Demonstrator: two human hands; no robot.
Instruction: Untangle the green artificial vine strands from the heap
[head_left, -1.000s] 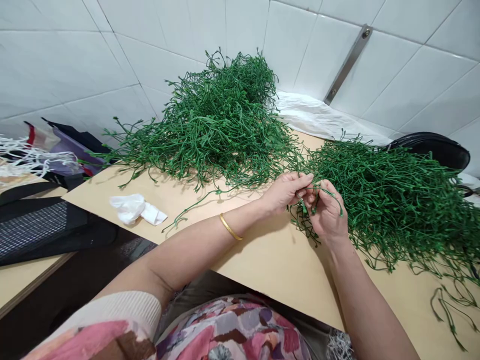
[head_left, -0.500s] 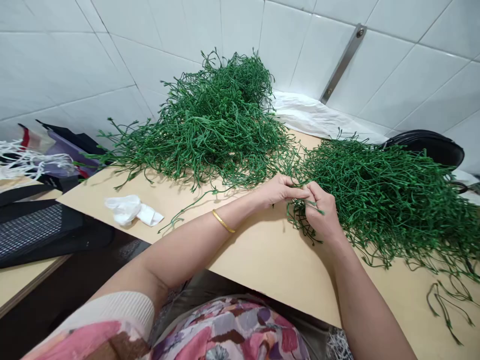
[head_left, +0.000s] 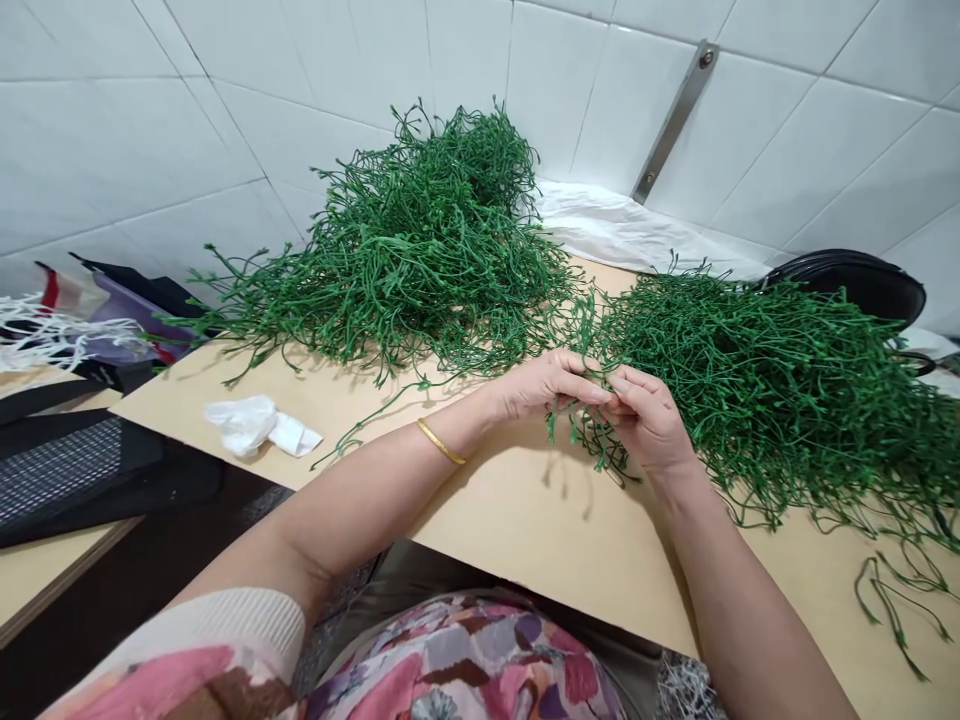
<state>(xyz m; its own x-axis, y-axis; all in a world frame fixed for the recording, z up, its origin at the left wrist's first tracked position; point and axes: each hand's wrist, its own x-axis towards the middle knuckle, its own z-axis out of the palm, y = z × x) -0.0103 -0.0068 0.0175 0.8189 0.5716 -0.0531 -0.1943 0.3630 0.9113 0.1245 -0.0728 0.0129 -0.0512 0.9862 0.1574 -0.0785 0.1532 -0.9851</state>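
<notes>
My left hand (head_left: 555, 382) and my right hand (head_left: 646, 412) meet above the table, fingertips together. Both are closed on thin green artificial plant stems (head_left: 574, 425), whose forked ends hang below the left fingers; the pinched part itself is mostly hidden. More stems lie under and behind my right hand. A large heap of the same green stems (head_left: 435, 240) rises beyond my left hand. Another heap (head_left: 765, 380) spreads to the right of my right hand. One loose stem (head_left: 375, 420) lies left of my left wrist.
The pale wooden table (head_left: 510, 510) stands against a white tiled wall. A crumpled white tissue (head_left: 255, 425) lies at its left. White cloth (head_left: 600, 215) and a round black object (head_left: 847, 285) sit at the back. Black mesh (head_left: 60, 465) and white strands (head_left: 60, 330) are at far left.
My right hand has turned from a fist to a fingertip pinch beside the left fingers. Stem ends now hang below my left hand. The view has shifted slightly.
</notes>
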